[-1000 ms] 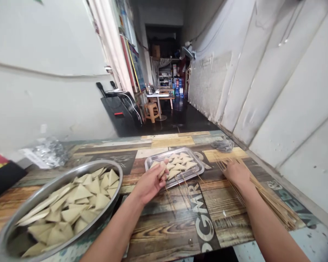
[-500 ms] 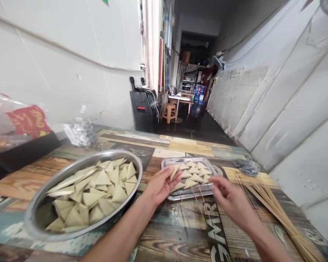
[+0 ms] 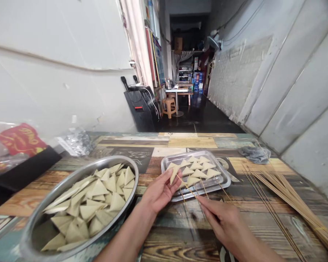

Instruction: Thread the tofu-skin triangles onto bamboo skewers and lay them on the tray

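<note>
My left hand (image 3: 162, 191) pinches a pale tofu triangle (image 3: 174, 174) between its fingertips, above the near left corner of a metal tray (image 3: 226, 179). A thin bamboo skewer (image 3: 188, 187) is gripped in my right hand (image 3: 221, 214), its far end at the triangle's edge; whether it has gone in I cannot tell. Several skewered tofu triangles (image 3: 199, 173) lie in rows on the tray, with their sticks reaching over the near rim. To the left, a large metal basin (image 3: 135, 174) holds a heap of loose tofu triangles (image 3: 98, 189).
On the right lies a bundle of bamboo skewers (image 3: 295, 200), with a few loose sticks beside it. A grey cloth (image 3: 254, 154) sits behind them. Plastic packaging (image 3: 76, 142) and a red-printed bag (image 3: 19, 140) are at the left. Beyond the wooden-patterned table (image 3: 191, 142) stands a stool (image 3: 169, 108).
My right hand has come left and nearer, from the tray's right edge, and now holds a skewer at the triangle. My left hand keeps its triangle. The camera view has shifted slightly.
</note>
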A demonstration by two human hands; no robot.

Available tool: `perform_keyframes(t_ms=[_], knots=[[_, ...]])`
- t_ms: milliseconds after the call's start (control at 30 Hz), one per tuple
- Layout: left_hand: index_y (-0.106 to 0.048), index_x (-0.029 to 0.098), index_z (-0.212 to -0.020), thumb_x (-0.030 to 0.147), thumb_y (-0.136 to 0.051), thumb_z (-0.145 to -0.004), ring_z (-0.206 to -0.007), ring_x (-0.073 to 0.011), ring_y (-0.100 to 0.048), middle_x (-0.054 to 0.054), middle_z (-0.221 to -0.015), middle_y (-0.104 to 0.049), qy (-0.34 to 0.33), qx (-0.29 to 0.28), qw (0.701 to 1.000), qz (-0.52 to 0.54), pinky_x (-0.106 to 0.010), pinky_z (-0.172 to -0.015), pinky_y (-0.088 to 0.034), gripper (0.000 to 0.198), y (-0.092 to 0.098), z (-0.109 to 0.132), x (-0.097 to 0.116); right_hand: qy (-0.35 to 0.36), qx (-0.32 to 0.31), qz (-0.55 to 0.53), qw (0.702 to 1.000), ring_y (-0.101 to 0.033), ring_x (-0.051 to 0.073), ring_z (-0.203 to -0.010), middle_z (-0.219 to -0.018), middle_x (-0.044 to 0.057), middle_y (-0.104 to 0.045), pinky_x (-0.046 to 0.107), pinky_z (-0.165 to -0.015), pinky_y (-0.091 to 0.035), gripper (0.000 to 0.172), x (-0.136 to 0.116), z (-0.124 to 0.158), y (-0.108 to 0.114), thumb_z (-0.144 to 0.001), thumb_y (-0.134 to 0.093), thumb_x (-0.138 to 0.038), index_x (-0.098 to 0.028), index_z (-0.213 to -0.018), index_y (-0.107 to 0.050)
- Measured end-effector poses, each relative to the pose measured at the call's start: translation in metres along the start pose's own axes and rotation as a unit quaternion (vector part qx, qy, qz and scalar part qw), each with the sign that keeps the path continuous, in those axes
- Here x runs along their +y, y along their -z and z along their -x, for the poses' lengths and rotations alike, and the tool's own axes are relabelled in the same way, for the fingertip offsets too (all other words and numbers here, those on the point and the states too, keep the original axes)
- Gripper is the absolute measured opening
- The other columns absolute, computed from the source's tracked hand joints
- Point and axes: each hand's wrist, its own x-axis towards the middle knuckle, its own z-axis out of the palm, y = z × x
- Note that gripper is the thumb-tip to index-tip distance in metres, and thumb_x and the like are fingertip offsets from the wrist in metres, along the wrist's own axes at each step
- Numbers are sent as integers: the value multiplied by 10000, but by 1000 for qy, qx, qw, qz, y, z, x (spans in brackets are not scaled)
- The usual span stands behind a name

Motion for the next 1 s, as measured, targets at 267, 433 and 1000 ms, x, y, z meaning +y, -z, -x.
perform_keyframes(t_ms=[267, 433, 1000], knots=[[-597, 51, -894, 105, -559, -769, -746, -151, -641, -144, -873, -657, -9, 6, 1000, -6, -250, -675, -545, 142, 0, 0, 1, -12, -2, 2, 1000, -650, 152, -871, -977, 47, -690, 259, -774, -510, 349, 1, -1, -2, -851, -419, -165, -227, -1163, -561], [-601, 58, -887, 112, -565, -766, -747, -154, -643, -141, -863, -662, -10, 1, 1000, -11, -254, -681, -545, 138, 0, -1, 2, -6, -7, 8, 1000, -652, 161, -863, -932, 52, -698, 277, -782, -509, 347, 1, -2, -1, -857, -402, -167, -216, -1160, -565], [-585, 89, -851, 129, -609, -733, -792, -199, -650, -137, -862, -669, 1, 10, 1000, -23, -270, -653, -548, 126, 2, 0, 1, 2, -11, 24, 1000, -654, 158, -861, -949, 53, -698, 271, -792, -508, 359, 2, -1, -1, -844, -409, -151, -211, -1160, -567]])
